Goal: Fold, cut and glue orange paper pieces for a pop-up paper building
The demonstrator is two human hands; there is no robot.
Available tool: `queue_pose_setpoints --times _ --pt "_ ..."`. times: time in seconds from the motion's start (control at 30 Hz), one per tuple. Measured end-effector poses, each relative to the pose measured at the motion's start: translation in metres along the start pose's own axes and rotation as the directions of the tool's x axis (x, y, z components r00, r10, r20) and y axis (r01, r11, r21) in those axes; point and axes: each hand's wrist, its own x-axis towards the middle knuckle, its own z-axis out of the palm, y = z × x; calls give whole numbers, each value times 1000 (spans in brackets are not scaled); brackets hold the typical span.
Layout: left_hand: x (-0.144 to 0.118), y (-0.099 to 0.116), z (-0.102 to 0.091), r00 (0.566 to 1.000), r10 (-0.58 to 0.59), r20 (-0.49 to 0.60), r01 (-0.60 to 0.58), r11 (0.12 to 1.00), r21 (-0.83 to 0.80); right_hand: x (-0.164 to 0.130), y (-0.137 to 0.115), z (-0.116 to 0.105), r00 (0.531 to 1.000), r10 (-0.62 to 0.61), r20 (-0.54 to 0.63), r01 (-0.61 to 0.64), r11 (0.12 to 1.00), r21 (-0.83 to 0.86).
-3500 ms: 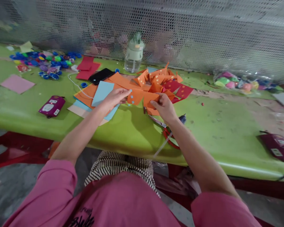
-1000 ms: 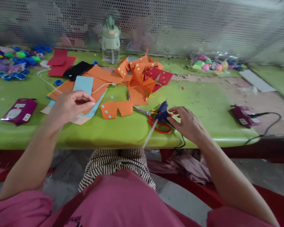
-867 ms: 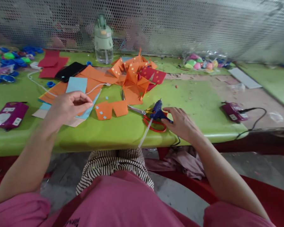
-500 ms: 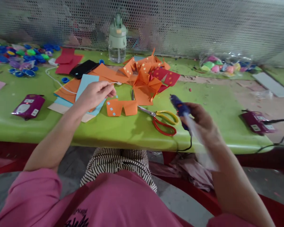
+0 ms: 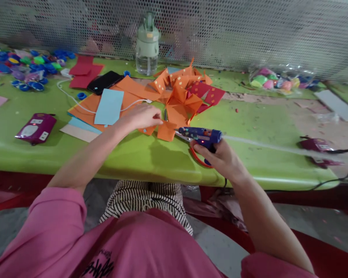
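Observation:
My right hand (image 5: 220, 156) is wrapped around a dark blue glue gun (image 5: 201, 134), its nozzle pointing left. A long clear glue stick (image 5: 249, 142) sticks out of the gun's back. The nozzle is at the right edge of an orange paper cutout (image 5: 166, 133), which bears small light blue squares. My left hand (image 5: 146, 117) has its fingers closed at the cutout's upper edge and covers part of it. Scissors with red and yellow handles (image 5: 197, 156) lie partly hidden beneath the gun and my right hand.
Folded orange paper pieces (image 5: 179, 102), a light blue card (image 5: 109, 107) and a black phone (image 5: 106, 82) lie behind. A water bottle (image 5: 147, 48) stands by the mesh panel. Purple power boxes (image 5: 36, 128) sit at both sides. Bagged colourful pieces (image 5: 274, 80) lie back right.
My right hand has brought the glue gun left and turned it level, nozzle at the cutout. My left hand has moved right onto the cutout, which has shifted slightly right.

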Motion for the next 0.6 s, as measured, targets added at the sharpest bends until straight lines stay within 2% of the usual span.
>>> queue_pose_setpoints --times 0.13,0.33,0.47,0.6 --pt "-12 0 -5 999 -48 -9 48 998 -38 -7 -6 5 998 -67 17 68 997 -38" --pt "-28 -5 -18 977 -75 200 97 989 -108 -6 -8 21 986 -154 67 156 987 -25" --pt "-29 -13 -16 970 -67 232 127 958 -256 -1 -11 29 978 -191 83 191 982 9" --pt "-31 -19 -12 969 -82 233 170 906 -389 -3 -22 32 988 -157 -14 156 986 -55"
